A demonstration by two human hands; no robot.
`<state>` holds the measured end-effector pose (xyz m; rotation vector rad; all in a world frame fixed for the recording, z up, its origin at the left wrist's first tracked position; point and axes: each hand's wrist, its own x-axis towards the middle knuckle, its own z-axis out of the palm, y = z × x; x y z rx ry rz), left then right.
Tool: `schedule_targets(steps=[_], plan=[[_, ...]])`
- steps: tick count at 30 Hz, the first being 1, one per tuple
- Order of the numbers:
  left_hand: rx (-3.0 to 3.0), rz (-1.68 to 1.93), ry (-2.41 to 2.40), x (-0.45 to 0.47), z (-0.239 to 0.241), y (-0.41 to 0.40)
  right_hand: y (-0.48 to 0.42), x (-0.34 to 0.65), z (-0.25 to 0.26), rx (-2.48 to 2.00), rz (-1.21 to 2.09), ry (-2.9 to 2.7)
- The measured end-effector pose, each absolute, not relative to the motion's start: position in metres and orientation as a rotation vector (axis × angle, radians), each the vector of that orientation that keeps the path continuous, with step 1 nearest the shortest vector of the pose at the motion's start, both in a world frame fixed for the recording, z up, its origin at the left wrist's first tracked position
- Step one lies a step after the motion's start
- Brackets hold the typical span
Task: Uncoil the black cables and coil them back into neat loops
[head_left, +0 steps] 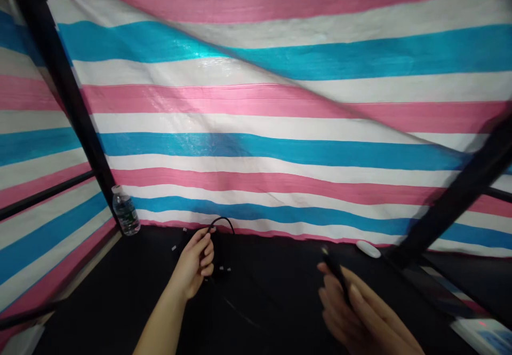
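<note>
My left hand grips a black cable near the back of the black tabletop. The cable rises in a loop above my fingers, and several small metal-tipped connector ends lie around that hand. To the right, my right hand is motion-blurred and pinches a slim black object, perhaps a cable end or plug. Its exact kind is too blurred to tell. My right fingers partly hide its lower end.
A plastic water bottle stands at the back left corner. A white computer mouse lies at the back right. Black metal frame bars cross the view in front of a pink, white and blue striped tarp. White printed material sits at the lower right.
</note>
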<state>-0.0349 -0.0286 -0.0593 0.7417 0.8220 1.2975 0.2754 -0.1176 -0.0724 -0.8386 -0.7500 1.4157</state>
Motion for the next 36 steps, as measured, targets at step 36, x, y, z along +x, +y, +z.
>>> schedule_targets(steps=[36], plan=[[0.029,1.565,0.278,-0.019,-0.077,-0.038,-0.061,0.264,-0.122,-1.695,0.736,-1.775]])
